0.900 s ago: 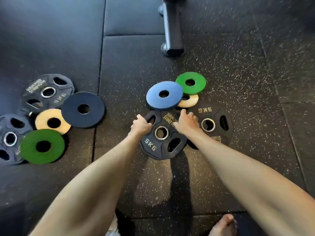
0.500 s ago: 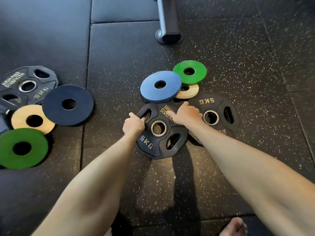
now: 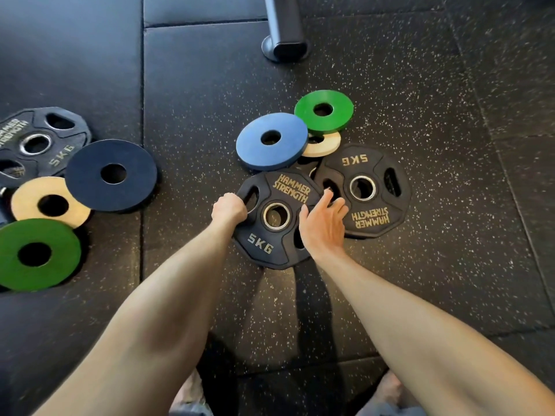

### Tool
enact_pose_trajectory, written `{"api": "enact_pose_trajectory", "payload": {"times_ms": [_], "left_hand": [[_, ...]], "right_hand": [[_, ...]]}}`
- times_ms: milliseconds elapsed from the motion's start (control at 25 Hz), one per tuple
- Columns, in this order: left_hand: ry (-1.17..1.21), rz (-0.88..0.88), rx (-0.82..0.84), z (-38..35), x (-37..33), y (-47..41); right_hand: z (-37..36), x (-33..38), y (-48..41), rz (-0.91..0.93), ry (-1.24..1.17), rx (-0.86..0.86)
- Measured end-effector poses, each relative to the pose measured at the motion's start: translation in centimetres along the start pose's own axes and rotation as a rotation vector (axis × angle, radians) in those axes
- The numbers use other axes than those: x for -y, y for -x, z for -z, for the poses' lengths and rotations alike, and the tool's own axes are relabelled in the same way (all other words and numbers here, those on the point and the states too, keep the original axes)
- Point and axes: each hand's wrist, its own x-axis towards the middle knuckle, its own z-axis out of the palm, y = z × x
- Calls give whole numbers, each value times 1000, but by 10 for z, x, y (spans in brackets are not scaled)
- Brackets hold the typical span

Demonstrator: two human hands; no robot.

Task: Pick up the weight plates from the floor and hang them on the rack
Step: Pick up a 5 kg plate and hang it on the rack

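The black 5 kg plate [image 3: 264, 244] is seen on the floor [image 3: 420, 280]. Its hole at 10 o'clock is gripped by the left hand [image 3: 229, 208]. The right hand [image 3: 322, 226] is held at 3 o'clock, fingers [image 3: 338, 206] wide.

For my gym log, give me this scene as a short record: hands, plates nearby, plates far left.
left hand: grips a handle slot of the near black 5KG plate
right hand: open, fingers spread at that plate's right edge
nearby: second black 5KG plate, blue plate, green plate, cream plate
far left: third black 5KG plate, navy plate, left cream plate, left green plate
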Motion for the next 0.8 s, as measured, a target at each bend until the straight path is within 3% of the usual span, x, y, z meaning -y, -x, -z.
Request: {"api": "enact_pose_trajectory", "payload": {"times_ms": [120, 240, 440, 640, 800], "left_hand": [[-41, -40, -3, -2, -5, 6], [-112, -159, -127, -7, -14, 9], [-140, -219, -199, -7, -11, 3], [-80, -144, -119, -13, 5, 35], [61, -117, -115, 46, -7, 96]], "right_hand": [[3, 4, 4, -150, -169, -21], [-2, -1, 16, -262, -322, 26], [-9, -4, 14, -328, -337, 74], [25, -10, 20, -233, -275, 66], [110, 7, 27, -67, -224, 27]]}}
